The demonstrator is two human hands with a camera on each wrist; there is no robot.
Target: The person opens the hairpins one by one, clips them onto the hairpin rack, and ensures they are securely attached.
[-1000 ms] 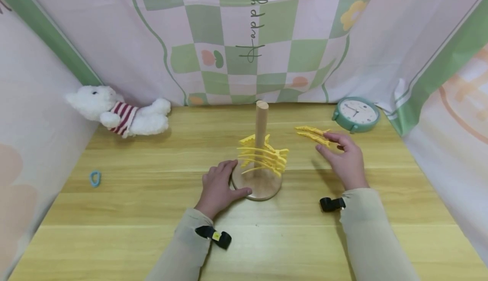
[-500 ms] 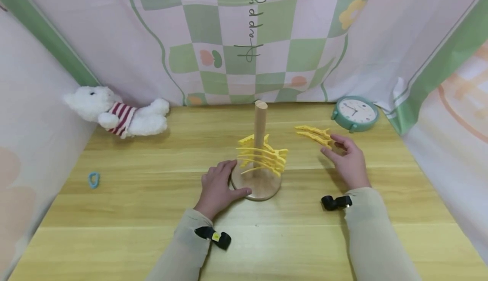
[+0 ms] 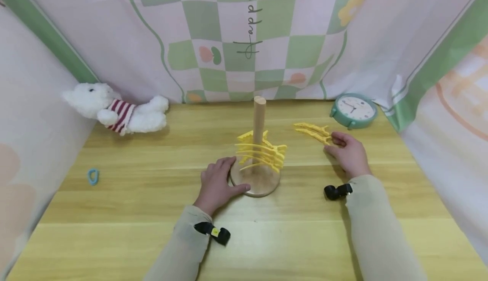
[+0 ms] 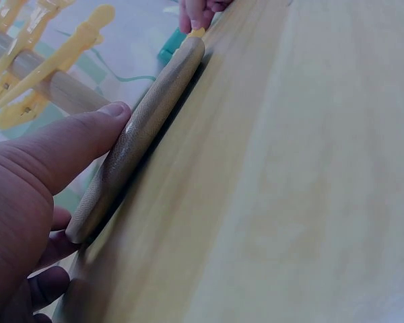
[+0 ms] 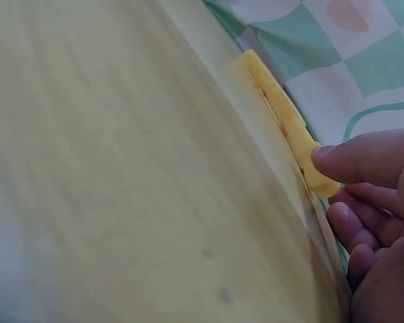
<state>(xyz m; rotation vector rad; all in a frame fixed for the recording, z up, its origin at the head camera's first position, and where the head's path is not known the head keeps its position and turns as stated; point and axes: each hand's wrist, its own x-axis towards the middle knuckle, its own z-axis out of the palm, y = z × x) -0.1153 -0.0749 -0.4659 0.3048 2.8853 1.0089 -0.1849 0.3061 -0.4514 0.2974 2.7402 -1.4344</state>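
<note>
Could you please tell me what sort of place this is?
Probably a room indoors, perhaps at home: a patterned curtain, a white plush toy and a green clock suggest it.

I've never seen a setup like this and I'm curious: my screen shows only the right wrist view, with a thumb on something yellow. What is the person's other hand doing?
Observer: In the head view, the left hand grips the edge of a round wooden base.

Visitor: My screen shows no base! Does anything stand on it?

Observer: Yes, an upright wooden post, with several yellow pieces clustered at its lower part; I can't tell exactly how they are held there.
</note>
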